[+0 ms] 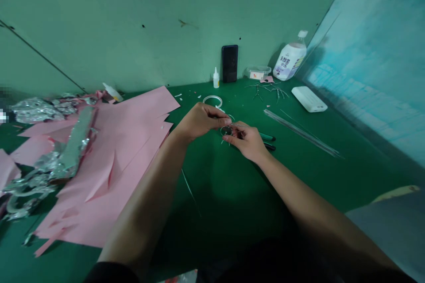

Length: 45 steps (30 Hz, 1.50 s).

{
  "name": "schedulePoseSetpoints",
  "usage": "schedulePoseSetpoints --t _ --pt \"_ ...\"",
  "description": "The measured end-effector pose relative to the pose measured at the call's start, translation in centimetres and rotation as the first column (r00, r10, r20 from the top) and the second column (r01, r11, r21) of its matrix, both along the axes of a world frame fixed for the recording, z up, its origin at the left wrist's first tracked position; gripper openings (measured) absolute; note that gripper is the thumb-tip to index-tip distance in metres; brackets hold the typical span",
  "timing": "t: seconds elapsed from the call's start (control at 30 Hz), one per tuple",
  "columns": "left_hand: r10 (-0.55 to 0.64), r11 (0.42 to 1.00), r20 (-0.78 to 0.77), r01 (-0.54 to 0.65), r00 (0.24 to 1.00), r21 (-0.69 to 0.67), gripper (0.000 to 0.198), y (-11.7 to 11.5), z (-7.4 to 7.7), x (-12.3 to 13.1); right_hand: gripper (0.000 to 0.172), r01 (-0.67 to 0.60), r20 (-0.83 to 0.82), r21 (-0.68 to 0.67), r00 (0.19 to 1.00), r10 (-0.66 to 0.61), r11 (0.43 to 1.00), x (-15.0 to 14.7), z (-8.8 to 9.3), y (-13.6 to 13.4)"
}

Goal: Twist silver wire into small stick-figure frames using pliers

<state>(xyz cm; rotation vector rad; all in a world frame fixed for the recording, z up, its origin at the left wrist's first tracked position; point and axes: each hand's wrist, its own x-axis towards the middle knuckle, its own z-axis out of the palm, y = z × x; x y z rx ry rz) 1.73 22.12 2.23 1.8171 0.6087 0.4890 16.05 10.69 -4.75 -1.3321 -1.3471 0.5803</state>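
Over the green tabletop both my hands meet around a small wire ring piece [226, 131], with thin wire ends sticking out below it. My left hand [205, 120] pinches at its upper edge, thumb and fingertips together. From the other side my right hand [247, 139] has thumb and fingers closed on the ring; part of the piece is hidden by the fingers. Just past my right hand, a pair of green-handled pliers [268, 136] lies on the table, its head hidden. A white ring like a tape roll [213, 98] rests behind my left hand.
Pink paper sheets [133, 141] and crumpled silver foil [40, 110] cover the left side. At the back stand a glue bottle [216, 78], a phone [230, 64], a plastic tub [259, 72] and a drink bottle [289, 59]. Straight wires [302, 133], twisted wire branches [270, 89] and a white box [309, 99] lie right.
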Motion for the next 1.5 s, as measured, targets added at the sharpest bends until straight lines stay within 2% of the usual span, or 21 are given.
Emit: schedulePoseSetpoints --t 0.37,0.67,1.5 --pt "0.057 0.998 -0.035 -0.056 0.998 0.012 0.017 -0.35 0.70 -0.10 0.019 0.008 -0.018 -0.003 1.000 -0.008 1.000 -0.01 -0.13 0.13" --pt "0.092 0.996 -0.067 -0.090 0.994 0.019 0.019 -0.22 0.68 -0.22 0.034 0.024 -0.035 -0.057 0.999 -0.026 0.998 -0.06 -0.11 0.06" --pt "0.093 0.995 -0.044 -0.095 0.995 -0.037 0.020 0.26 0.23 -0.30 0.033 0.019 -0.048 -0.031 0.999 -0.020 0.999 -0.18 -0.59 0.24"
